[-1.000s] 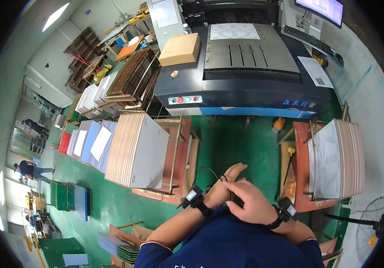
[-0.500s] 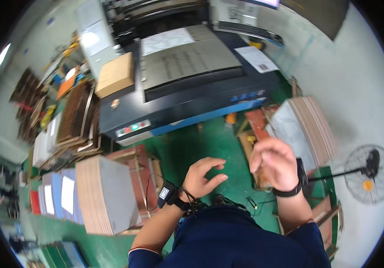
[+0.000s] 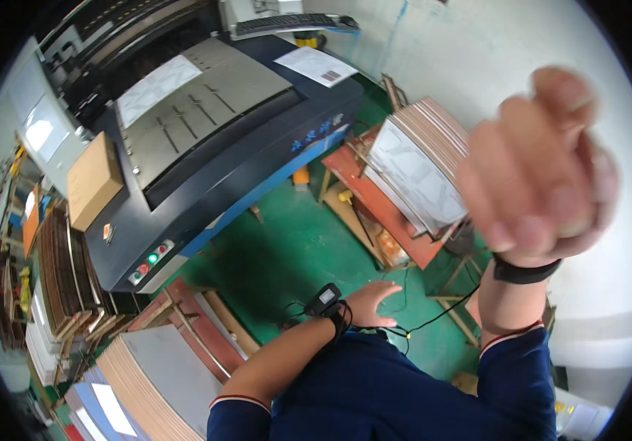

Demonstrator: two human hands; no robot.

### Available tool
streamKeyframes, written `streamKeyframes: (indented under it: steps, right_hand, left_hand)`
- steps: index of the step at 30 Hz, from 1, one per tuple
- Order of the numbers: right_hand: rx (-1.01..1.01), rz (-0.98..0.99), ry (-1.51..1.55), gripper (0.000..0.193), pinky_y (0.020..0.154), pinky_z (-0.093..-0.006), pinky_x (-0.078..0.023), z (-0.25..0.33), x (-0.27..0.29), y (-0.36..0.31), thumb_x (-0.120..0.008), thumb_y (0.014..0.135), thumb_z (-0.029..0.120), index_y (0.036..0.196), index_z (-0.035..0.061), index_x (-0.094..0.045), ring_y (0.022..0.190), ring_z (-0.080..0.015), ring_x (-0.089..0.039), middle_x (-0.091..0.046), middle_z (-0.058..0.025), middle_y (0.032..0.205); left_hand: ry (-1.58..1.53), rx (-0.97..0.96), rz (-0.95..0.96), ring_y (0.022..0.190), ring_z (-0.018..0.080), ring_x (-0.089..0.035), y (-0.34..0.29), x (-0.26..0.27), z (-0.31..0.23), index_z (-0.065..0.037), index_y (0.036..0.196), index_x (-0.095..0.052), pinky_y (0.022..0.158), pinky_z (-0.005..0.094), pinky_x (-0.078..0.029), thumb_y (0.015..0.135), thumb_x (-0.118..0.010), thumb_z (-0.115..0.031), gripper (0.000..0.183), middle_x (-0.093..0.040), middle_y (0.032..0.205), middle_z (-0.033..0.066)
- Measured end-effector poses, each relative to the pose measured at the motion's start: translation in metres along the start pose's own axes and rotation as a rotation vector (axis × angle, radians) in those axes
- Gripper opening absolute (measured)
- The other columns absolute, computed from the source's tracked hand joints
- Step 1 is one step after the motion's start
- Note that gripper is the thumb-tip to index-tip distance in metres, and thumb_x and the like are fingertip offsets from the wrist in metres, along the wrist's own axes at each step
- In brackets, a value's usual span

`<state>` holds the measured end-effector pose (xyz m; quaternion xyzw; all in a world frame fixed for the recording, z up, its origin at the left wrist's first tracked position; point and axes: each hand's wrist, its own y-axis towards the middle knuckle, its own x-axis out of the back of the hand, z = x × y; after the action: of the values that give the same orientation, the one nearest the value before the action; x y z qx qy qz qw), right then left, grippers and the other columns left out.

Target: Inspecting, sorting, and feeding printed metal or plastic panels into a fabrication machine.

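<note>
I am showing no board in either hand, so nothing is looking finished or half-done within my grasp; one patterned sheet is already lying on the machine bed, while many boards are remaining stacked, and how many are done I am not able to tell. My right hand is hanging raised near the camera, its fingers curling and blurring, and I cannot tell whether they are closing on anything. My left hand is resting low before my shirt, thumb and fingers spreading apart, near a black cable. The stack of pale boards is standing on the orange-red rack at my right, showing a white face with grey patterning and tan, layered edges.
</note>
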<state>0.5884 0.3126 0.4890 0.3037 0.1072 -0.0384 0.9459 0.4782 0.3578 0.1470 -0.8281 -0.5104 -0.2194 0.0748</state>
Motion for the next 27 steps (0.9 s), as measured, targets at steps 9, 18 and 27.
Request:
streamKeyframes:
  steps: [9,18,27]
  right_hand:
    - [-0.051,-0.627,-0.621,0.025,0.053,-0.0270,-0.038,-0.010,0.022,-0.026,-0.046,0.087,0.023,0.095,-0.0004,-0.049,0.057,-0.0152,-0.049,-0.052,-0.0049,0.068]
    - [-0.962,-0.404,-0.547,0.023,0.072,-0.0297,-0.048,-0.164,-0.047,-0.201,-0.056,0.079,0.007,0.100,0.0040,-0.062,0.081,-0.0208,-0.062,-0.064,-0.0131,0.091]
    - [-1.353,-0.119,-0.893,0.040,0.082,-0.0374,-0.045,-0.201,-0.034,-0.171,-0.047,0.070,-0.003,0.109,-0.0026,-0.052,0.100,-0.0351,-0.054,-0.056,-0.0214,0.105]
  left_hand:
    - [-0.224,0.093,0.382,0.063,0.0236,-0.059,-0.021,0.010,-0.009,-0.002,0.083,-0.061,0.062,0.0326,-0.045,0.080,-0.059,-0.029,0.027,-0.061,0.070,0.0115]
    - [-0.922,0.532,-0.053,0.066,0.0077,-0.057,-0.062,0.071,-0.023,-0.002,0.108,-0.051,0.055,0.0203,-0.044,0.085,-0.059,-0.018,0.029,-0.060,0.076,0.0020]
    - [-0.558,0.289,-0.305,0.093,0.0145,-0.056,-0.066,0.066,-0.021,0.000,0.109,-0.053,0.076,0.0281,-0.047,0.086,-0.055,-0.011,0.025,-0.059,0.101,0.0092]
